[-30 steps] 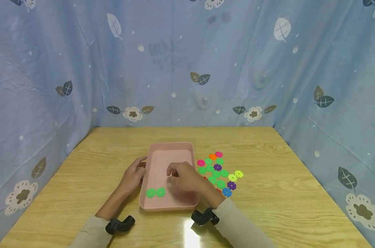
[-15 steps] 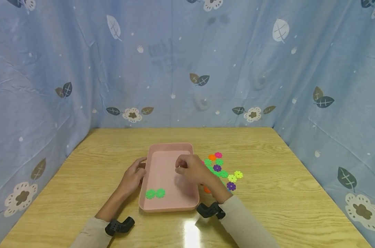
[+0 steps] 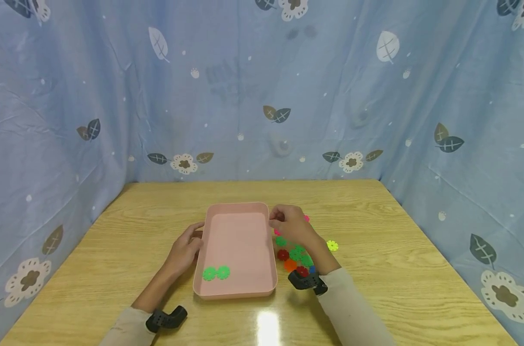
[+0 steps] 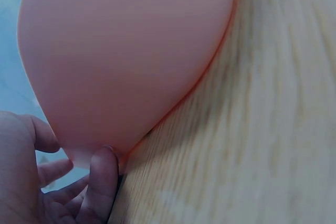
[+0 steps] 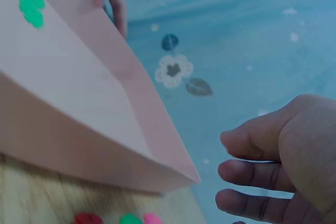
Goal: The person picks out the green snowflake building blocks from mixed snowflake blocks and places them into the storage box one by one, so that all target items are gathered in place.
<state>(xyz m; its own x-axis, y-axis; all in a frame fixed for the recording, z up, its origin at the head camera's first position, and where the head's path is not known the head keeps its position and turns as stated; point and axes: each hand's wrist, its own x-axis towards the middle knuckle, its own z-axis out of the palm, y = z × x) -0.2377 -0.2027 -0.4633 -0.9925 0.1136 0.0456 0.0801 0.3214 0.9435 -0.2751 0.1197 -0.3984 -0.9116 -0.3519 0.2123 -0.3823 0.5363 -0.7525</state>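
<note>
A pink tray (image 3: 238, 235) lies on the wooden table, with two green notched flower discs (image 3: 216, 273) near its front left corner. My left hand (image 3: 184, 249) holds the tray's left side; in the left wrist view its thumb (image 4: 102, 179) presses the wall and another fingertip meets the rim. Beyond the tray's right rim, my right hand (image 3: 291, 225) hovers above the loose discs. In the right wrist view, a gap shows between its thumb (image 5: 252, 137) and fingers, with nothing held. This hand and forearm hide part of the pile.
Several loose discs sit right of the tray, among them dark red (image 3: 282, 255), orange (image 3: 290, 265), green (image 3: 296, 253) and yellow (image 3: 332, 245). Blue patterned curtain (image 3: 244, 96) surrounds the table's back and sides. Both wrists wear black camera bands.
My right hand has moved from above the tray to the right and away, over the loose discs. The left hand and the two green discs in the tray stay put.
</note>
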